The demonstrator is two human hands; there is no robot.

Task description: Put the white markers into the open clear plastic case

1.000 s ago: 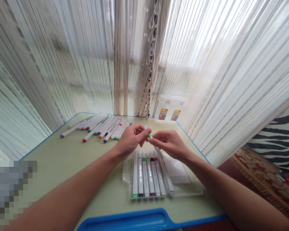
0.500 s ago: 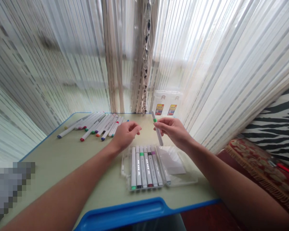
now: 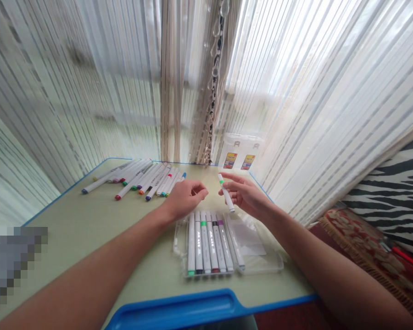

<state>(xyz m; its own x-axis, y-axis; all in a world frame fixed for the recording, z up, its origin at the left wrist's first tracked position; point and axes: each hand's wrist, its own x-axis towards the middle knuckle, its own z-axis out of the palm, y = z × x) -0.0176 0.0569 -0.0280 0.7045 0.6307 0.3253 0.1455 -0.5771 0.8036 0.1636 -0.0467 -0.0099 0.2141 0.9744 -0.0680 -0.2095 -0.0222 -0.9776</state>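
My right hand (image 3: 246,195) holds a white marker (image 3: 226,193) with a green band, tilted, above the far side of an open clear plastic case (image 3: 176,243). My left hand (image 3: 187,198) is closed, fingers curled to the thumb, with nothing visible in it; it hovers just left of that marker. Below the hands, several markers (image 3: 206,247) lie side by side in the case, with green, black and purple bands among them. Another marker (image 3: 236,247) lies at the case's hinge, beside a white paper (image 3: 249,236) in the lid.
A loose pile of capped markers (image 3: 147,178) lies at the far left of the pale green table (image 3: 89,238). A clear case with yellow labels (image 3: 239,151) stands upright at the back, before string curtains (image 3: 131,91). Blue edging (image 3: 179,305) runs along the table front. Zebra-striped fabric (image 3: 388,201) is at right.
My right hand has lowered the green-banded marker slightly, and its fingers have loosened and straightened. My left hand has shifted a little right and down. The view has tilted slightly.
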